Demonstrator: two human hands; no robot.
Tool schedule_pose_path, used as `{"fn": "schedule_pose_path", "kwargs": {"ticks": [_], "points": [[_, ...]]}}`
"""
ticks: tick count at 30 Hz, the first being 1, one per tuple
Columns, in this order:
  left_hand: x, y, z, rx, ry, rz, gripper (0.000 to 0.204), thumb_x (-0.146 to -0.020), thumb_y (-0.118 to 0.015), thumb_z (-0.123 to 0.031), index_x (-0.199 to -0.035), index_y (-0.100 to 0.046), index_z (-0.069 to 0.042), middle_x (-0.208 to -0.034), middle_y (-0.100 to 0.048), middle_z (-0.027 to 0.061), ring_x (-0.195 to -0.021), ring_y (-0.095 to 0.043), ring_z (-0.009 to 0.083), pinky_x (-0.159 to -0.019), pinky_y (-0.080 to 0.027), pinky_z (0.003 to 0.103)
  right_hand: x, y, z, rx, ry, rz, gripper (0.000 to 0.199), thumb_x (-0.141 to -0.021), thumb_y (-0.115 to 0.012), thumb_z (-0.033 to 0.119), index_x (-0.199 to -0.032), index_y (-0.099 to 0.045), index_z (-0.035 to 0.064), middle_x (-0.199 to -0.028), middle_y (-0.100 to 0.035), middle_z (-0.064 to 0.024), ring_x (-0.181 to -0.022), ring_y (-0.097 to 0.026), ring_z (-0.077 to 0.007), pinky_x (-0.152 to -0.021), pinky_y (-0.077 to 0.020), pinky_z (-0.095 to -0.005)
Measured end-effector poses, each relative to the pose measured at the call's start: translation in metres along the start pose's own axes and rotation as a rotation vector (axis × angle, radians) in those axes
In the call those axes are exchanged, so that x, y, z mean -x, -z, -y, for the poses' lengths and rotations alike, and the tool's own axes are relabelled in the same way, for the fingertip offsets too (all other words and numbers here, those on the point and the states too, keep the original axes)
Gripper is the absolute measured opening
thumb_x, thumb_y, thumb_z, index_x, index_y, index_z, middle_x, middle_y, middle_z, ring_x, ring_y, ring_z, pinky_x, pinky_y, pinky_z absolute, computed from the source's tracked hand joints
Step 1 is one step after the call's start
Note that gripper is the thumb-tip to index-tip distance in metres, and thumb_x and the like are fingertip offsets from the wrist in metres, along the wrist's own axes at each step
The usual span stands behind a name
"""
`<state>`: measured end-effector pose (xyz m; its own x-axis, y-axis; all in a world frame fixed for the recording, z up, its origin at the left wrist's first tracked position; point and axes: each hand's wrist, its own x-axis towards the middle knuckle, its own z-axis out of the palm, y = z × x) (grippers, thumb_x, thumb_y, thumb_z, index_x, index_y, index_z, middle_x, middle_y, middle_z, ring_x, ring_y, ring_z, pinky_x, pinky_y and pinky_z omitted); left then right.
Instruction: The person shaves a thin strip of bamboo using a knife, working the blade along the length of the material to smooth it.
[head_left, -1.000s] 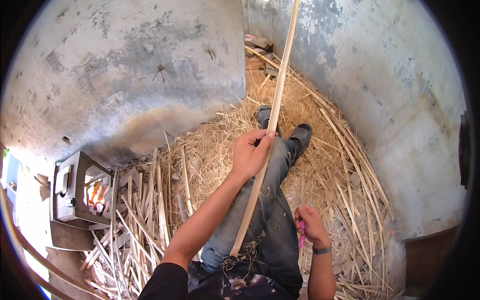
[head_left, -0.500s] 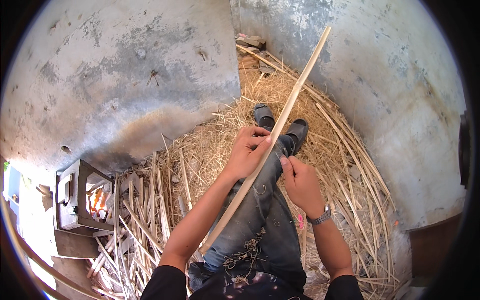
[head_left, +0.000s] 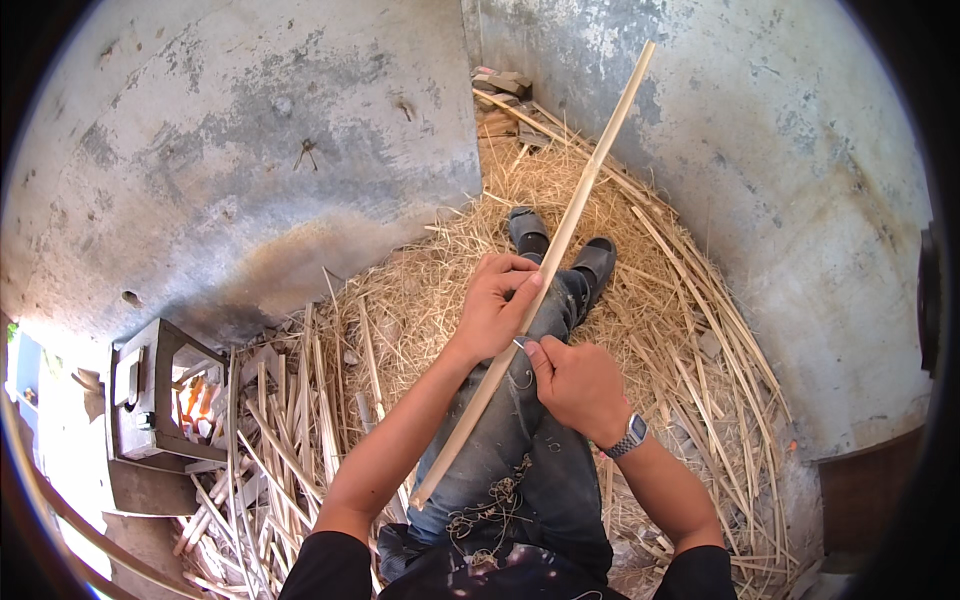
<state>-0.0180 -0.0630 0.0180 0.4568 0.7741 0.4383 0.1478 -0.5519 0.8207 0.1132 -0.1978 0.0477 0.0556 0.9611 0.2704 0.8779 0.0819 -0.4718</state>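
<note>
A long pale wooden strip (head_left: 590, 180) slants from the upper right down across my lap. My left hand (head_left: 495, 305) grips it near its middle, fingers wrapped over the top. Just below, my right hand (head_left: 580, 385), with a watch on its wrist, is closed on a small knife. The knife's metal tip (head_left: 519, 344) rests against the strip beside my left thumb. Most of the knife is hidden inside my fist. My legs in jeans stretch forward to dark shoes (head_left: 596, 258).
Straw-like shavings (head_left: 690, 330) cover the floor around my legs. A heap of split pale strips (head_left: 270, 440) lies at the left, next to a small metal stove (head_left: 140, 400) with fire glowing inside. Rough concrete walls (head_left: 300, 150) close in; bricks (head_left: 505, 85) sit in the far corner.
The strip has tipped from near upright to a slant toward the right. My right hand has risen from beside my thigh to the strip, just under my left hand.
</note>
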Motion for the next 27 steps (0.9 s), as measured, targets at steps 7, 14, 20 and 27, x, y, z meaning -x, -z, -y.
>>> {"fn": "schedule_pose_path", "kwargs": {"ticks": [7, 14, 20, 27], "points": [[-0.001, -0.002, 0.003, 0.006, 0.024, -0.033, 0.024, -0.103, -0.067, -0.022, -0.101, -0.080, -0.003, -0.108, -0.072, 0.0098, -0.109, -0.060, 0.0268, -0.099, -0.047, 0.038, 0.016, -0.010, 0.005, 0.059, 0.064, -0.060, 0.037, -0.107, -0.059, 0.034, -0.079, -0.061, 0.0093, -0.056, -0.061, -0.0177, -0.052, -0.064, -0.0405, -0.048, -0.0492, -0.0523], [-0.003, -0.003, -0.004, 0.018, 0.076, -0.101, 0.018, -0.100, -0.072, -0.019, -0.097, -0.082, -0.004, -0.101, -0.072, 0.0093, -0.102, -0.064, 0.0232, -0.092, -0.051, 0.036, 0.016, -0.017, -0.001, 0.096, 0.045, -0.128, 0.037, -0.106, -0.059, 0.037, -0.080, -0.062, 0.0101, -0.054, -0.063, -0.0145, -0.047, -0.065, -0.0360, -0.042, -0.0485, -0.0501], [-0.011, -0.008, -0.009, -0.045, 0.059, -0.114, 0.018, -0.097, -0.075, -0.020, -0.095, -0.082, -0.004, -0.098, -0.072, 0.0085, -0.096, -0.067, 0.0210, -0.087, -0.052, 0.035, 0.043, -0.019, 0.015, 0.080, 0.126, 0.080, 0.038, -0.106, -0.061, 0.035, -0.078, -0.060, 0.0097, -0.056, -0.061, -0.0156, -0.048, -0.064, -0.0377, -0.045, -0.0480, -0.0492], [-0.022, -0.008, -0.003, 0.024, 0.144, -0.124, 0.020, -0.098, -0.073, -0.019, -0.094, -0.082, -0.002, -0.096, -0.072, 0.0087, -0.087, -0.068, 0.0178, -0.082, -0.053, 0.033, 0.040, -0.015, 0.024, 0.102, 0.077, 0.036, 0.038, -0.106, -0.061, 0.034, -0.077, -0.059, 0.0096, -0.056, -0.061, -0.0161, -0.049, -0.064, -0.0376, -0.045, -0.0485, -0.0492]]}}
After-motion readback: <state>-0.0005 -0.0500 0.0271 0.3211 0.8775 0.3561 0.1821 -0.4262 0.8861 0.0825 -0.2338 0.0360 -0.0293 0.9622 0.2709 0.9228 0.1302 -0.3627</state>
